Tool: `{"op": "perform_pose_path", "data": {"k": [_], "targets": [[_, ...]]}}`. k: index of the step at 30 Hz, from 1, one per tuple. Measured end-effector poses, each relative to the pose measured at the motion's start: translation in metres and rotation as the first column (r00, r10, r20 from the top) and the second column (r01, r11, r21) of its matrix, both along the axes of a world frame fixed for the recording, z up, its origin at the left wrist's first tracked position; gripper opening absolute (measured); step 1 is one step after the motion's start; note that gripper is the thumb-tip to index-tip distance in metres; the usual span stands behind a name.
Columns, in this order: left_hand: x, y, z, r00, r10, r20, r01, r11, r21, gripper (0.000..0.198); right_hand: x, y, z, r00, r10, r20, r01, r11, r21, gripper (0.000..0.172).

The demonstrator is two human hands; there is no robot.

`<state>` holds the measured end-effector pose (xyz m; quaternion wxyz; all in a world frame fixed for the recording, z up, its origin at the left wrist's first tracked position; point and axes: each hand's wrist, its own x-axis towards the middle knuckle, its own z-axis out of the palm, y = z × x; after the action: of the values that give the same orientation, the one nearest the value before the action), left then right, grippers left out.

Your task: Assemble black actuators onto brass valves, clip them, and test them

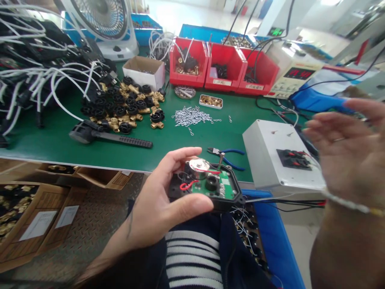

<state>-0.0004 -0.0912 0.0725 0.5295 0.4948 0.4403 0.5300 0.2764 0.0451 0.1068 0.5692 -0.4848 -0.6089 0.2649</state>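
My left hand [168, 192] is closed around a black plastic housing [237, 188] just in front of the bench edge. Inside the housing sit a green circuit board [226, 185], a round silver motor [199, 165] and red wires [189, 184]. Blue-handled cutters [233, 151] lie on the bench just behind it. To the right, my right hand [345, 148] is raised with its fingers apart and nothing in them. It is nearest to a grey box [270, 148] that has a black terminal with red parts on top.
Across the green bench [168, 136] lie a black mallet [120, 138], brass fittings with black caps [129, 106] and a pile of metal clips [191, 116]. Red bins [224, 68], a power supply [296, 72] and a fan [104, 20] stand behind. A blue crate [276, 237] sits below right.
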Motion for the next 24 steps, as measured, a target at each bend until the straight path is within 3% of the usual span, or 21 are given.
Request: {"op": "perform_pose_path", "data": {"k": [1,2,3,4,6,9,15,21,24], "targets": [[0.001,-0.001,-0.002,0.996,0.032,-0.087,-0.026,0.997,0.07,0.058,-0.014,-0.02,0.001,0.976,0.17,-0.14,-0.196,0.959,-0.204,0.051],[0.002,-0.002,-0.004,0.984,0.068,-0.166,-0.044,0.989,0.145,0.06,-0.029,-0.039,0.001,0.918,0.306,-0.253,-0.384,0.849,-0.362,0.062],[0.003,-0.002,-0.006,0.966,0.106,-0.236,-0.053,0.974,0.221,0.061,-0.043,-0.055,0.0,0.836,0.425,-0.348,-0.547,0.695,-0.467,0.071],[0.004,-0.003,-0.008,0.945,0.138,-0.297,-0.047,0.955,0.293,0.062,-0.055,-0.068,-0.002,0.775,0.485,-0.405,-0.632,0.57,-0.525,0.072],[0.005,-0.002,-0.008,0.901,0.176,-0.396,0.001,0.912,0.409,0.064,-0.072,-0.082,-0.005,0.725,0.526,-0.445,-0.683,0.463,-0.565,0.059],[0.004,-0.001,-0.006,0.853,0.198,-0.483,0.078,0.866,0.494,0.065,-0.082,-0.084,-0.006,0.71,0.512,-0.483,-0.702,0.469,-0.536,0.037],[0.0,-0.003,-0.003,0.852,0.175,-0.494,0.099,0.872,0.48,0.065,-0.087,-0.081,-0.002,0.724,0.454,-0.519,-0.687,0.535,-0.492,0.026],[-0.001,-0.005,-0.006,0.863,0.179,-0.473,0.084,0.872,0.483,0.066,-0.09,-0.083,-0.008,0.787,0.43,-0.443,-0.616,0.597,-0.515,0.028],[0.001,-0.005,-0.003,0.91,0.199,-0.363,-0.057,0.929,0.365,0.057,-0.089,-0.085,-0.013,0.773,0.514,-0.373,-0.635,0.633,-0.443,0.04]]}}
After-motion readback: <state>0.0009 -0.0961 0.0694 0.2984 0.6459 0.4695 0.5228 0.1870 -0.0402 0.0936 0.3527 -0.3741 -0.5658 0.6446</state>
